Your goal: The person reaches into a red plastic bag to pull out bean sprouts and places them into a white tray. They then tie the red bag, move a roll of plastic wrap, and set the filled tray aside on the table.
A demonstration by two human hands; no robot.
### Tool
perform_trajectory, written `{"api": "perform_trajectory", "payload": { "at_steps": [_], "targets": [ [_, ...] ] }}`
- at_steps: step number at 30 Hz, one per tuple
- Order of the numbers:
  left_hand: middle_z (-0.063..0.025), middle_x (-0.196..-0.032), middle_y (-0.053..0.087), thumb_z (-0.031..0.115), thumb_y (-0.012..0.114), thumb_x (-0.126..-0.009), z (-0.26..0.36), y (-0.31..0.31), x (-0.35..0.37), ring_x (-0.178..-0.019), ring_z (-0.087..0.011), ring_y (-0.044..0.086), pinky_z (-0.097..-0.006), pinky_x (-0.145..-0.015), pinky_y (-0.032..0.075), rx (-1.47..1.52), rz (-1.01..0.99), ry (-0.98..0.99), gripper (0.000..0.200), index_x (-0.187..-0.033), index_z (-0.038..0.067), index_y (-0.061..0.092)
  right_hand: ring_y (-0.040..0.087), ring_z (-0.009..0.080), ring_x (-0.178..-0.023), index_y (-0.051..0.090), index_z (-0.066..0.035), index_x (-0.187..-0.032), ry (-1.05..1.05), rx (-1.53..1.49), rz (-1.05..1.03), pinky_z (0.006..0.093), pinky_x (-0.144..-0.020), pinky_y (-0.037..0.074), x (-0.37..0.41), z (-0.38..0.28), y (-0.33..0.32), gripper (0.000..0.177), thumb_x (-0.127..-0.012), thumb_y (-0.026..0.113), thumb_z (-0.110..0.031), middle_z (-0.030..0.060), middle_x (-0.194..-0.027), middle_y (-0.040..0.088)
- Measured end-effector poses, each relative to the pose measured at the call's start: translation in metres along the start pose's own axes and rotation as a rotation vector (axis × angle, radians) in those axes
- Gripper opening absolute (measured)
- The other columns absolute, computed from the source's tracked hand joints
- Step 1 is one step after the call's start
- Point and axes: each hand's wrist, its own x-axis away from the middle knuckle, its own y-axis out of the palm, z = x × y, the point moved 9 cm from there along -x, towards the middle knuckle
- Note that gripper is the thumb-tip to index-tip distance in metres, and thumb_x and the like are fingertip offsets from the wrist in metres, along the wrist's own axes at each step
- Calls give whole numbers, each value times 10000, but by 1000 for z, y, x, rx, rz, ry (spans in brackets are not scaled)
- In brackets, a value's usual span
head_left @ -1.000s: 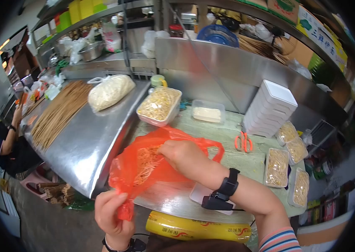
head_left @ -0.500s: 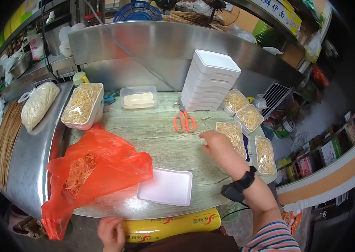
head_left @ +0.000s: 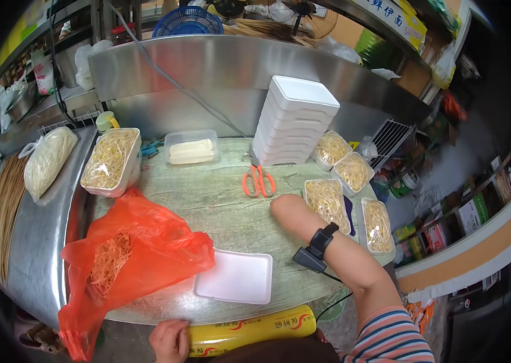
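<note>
At the near table edge, my left hand (head_left: 169,340) has its fingers curled against the left end of a yellow roll of cling film (head_left: 252,330). My right hand (head_left: 292,213) is over the table, between orange-handled scissors (head_left: 258,182) and a wrapped tray of bean sprouts (head_left: 326,202); its fingers are hidden behind the back of the hand. A bare white foam tray (head_left: 234,277) lies in front of me. Its left edge meets a red plastic bag (head_left: 146,242), spread out with shredded orange-looking strands (head_left: 110,263) showing in it.
White foam trays (head_left: 295,121) stand in a tall stack at the back. Wrapped sprout trays (head_left: 377,225) sit along the right edge, others (head_left: 110,160) at back left. A clear container (head_left: 191,149) holds pale blocks. On the steel counter lie a tied bag (head_left: 51,162) and thin sticks (head_left: 7,212).
My right hand and forearm have moved left and a little toward me, and its fingers no longer show. The view has shifted slightly. My left hand stays at the roll's end.
</note>
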Motion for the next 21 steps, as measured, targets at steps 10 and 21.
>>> {"api": "perform_trajectory", "payload": {
  "at_steps": [10,21],
  "targets": [
    [-155,-904,676,-54,633,-816,2,-3,-2,-831,-327,664,-381,-744,540,-12,14,-5,152,-946,21,661,663,337,-749,690,-57,-777,-12,-302,178,443,-674,533,-12,0,-6,105,-749,632,-140,149,-767,672],
    [-102,-823,673,-21,660,-754,-19,5,9,-731,-268,664,-348,-663,544,3,44,-3,172,-906,59,672,674,355,-717,695,-49,-731,36,-139,7,457,-651,538,0,-14,-8,99,-694,629,-112,172,-745,683]
  ]
}}
